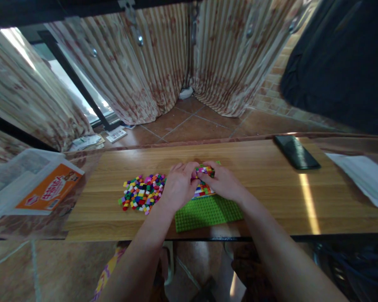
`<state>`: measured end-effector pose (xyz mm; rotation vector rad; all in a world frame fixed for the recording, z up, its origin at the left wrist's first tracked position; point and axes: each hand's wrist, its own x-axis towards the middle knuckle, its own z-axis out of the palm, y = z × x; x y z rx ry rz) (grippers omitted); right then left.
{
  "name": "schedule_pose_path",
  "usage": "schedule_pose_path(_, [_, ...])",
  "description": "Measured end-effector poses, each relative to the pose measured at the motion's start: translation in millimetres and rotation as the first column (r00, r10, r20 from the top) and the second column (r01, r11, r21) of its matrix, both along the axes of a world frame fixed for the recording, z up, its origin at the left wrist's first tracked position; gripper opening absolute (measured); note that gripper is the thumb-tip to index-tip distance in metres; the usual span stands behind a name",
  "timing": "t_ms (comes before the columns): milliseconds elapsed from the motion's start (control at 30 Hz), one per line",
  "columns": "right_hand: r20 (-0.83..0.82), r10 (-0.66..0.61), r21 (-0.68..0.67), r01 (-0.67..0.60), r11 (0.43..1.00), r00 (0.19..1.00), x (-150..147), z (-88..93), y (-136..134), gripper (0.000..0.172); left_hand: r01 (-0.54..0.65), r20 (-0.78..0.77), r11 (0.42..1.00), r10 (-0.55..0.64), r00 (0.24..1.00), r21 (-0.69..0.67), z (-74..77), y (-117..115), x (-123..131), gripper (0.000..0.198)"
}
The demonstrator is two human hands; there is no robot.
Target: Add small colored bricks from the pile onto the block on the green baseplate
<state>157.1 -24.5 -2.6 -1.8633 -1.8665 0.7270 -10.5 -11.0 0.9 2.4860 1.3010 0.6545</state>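
Note:
A green studded baseplate (208,213) lies near the front edge of the wooden table, with rows of colourful bricks (203,190) on its back part. Over those rows, my left hand (182,184) and my right hand (223,181) come together with fingers bent around a small multicoloured brick piece (205,170). Both hands are closed on it, left hand at its left side, right hand at its right. Left of my left hand is a loose pile of small coloured bricks (143,193).
A black phone (296,152) lies at the table's back right, and a white sheet (362,178) beyond the right end. At the far left stands a clear plastic box (25,180) with an orange label. Striped curtains hang behind the table (255,155).

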Motion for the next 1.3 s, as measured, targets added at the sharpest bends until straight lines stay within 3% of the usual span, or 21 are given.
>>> schedule_pose_path(333, [-0.017,0.025,0.018,-0.025,1.0,1.0,2,-7.3,2,0.047,0.019,0.022,1.0,-0.019,1.0,0.017,-4.0,-2,-1,0.03])
schedule_pose_path(467, [-0.01,0.053,0.062,-0.052,0.997,0.999,2,-8.9,1,0.042,0.037,0.069,0.999,-0.036,0.997,-0.017,1.5,-4,-4,0.034])
schedule_pose_path(600, [0.006,0.019,0.058,-0.019,0.998,1.0,2,-8.2,-1,0.048,0.023,0.159,0.994,-0.007,0.987,-0.102,10.7,4,-32,0.027])
schedule_pose_path(667, [0.008,0.011,0.051,-0.011,0.999,1.0,2,-7.3,-2,0.05,-0.109,0.169,0.984,0.132,0.977,-0.141,12.7,13,-58,0.021])
schedule_pose_path(733, [0.008,0.012,0.043,-0.012,0.999,1.0,2,-6.6,-3,0.051,-0.224,0.094,0.959,0.243,0.966,-0.176,12.6,21,-87,0.017])
schedule_pose_path(833, [0.012,0.01,0.032,-0.01,0.999,1.0,3,-6.7,-2,0.052,-0.291,-0.087,0.914,0.278,0.957,-0.284,11.3,28,-124,0.016])
schedule_pose_path(933, [0.032,0.003,0.032,-0.004,0.999,0.999,3,-8.8,1,0.052,-0.378,-0.184,0.868,0.334,0.924,-0.321,11.9,25,-144,0.018])
schedule_pose_path(1300, [0.028,-0.01,0.042,0.009,0.999,1.0,3,-12.0,2,0.048,-0.451,-0.342,0.832,0.342,0.875,-0.323,13.3,20,-136,0.024])
